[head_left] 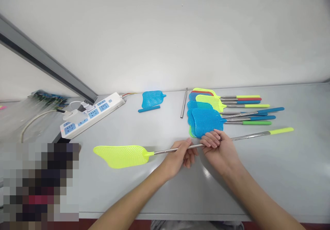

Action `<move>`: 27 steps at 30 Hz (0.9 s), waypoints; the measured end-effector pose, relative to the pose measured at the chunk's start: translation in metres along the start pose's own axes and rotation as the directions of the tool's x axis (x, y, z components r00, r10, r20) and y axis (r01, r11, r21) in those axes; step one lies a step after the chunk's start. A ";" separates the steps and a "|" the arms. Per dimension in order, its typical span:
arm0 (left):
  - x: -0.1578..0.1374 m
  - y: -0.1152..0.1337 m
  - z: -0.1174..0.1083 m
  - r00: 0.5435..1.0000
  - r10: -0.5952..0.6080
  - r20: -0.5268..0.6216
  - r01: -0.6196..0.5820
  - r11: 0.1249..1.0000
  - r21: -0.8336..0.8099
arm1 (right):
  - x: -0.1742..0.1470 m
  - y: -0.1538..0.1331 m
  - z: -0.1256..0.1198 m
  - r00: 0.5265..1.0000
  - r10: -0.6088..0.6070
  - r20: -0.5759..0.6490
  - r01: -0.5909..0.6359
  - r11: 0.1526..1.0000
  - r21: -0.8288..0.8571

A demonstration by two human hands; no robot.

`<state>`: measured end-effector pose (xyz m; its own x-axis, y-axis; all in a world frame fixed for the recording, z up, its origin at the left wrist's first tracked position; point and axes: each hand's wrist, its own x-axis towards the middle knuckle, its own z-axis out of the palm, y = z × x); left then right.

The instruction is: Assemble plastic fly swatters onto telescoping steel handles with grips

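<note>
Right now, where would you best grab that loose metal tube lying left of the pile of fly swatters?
Around its middle, I'd say, pinching across the metal tube from above and its left. It is thin and straight, pointing toward the wall, and swatter heads crowd its right, while the loose blue head on its left lies farther off.

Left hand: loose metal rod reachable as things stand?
Likely yes: bare tabletop lies between the left hand and the loose metal rod, though the hand would first have to let go of the held yellow swatter's shaft.
</note>
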<state>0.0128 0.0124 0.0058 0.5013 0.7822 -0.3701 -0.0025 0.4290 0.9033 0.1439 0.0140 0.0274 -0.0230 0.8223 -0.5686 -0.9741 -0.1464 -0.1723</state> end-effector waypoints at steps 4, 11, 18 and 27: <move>0.000 0.000 0.000 1.000 0.000 0.003 0.000 1.000 0.002 | 0.000 -0.001 0.000 1.000 0.001 0.006 -0.001 0.999 -0.038; -0.001 0.002 0.000 1.000 -0.014 -0.003 0.014 1.000 0.027 | -0.001 -0.002 0.000 1.000 0.017 -0.004 -0.018 1.000 -0.023; -0.002 0.002 0.000 1.000 -0.007 0.000 0.007 0.999 0.043 | -0.002 -0.002 0.002 0.999 0.025 -0.028 -0.025 1.000 -0.008; -0.004 0.004 0.001 1.000 -0.008 0.001 0.008 0.998 0.059 | -0.003 -0.003 0.001 0.999 0.031 -0.013 -0.031 0.999 -0.032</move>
<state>0.0118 0.0108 0.0113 0.5022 0.7783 -0.3770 0.0522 0.4079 0.9115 0.1469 0.0128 0.0309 -0.0498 0.8102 -0.5840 -0.9652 -0.1893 -0.1804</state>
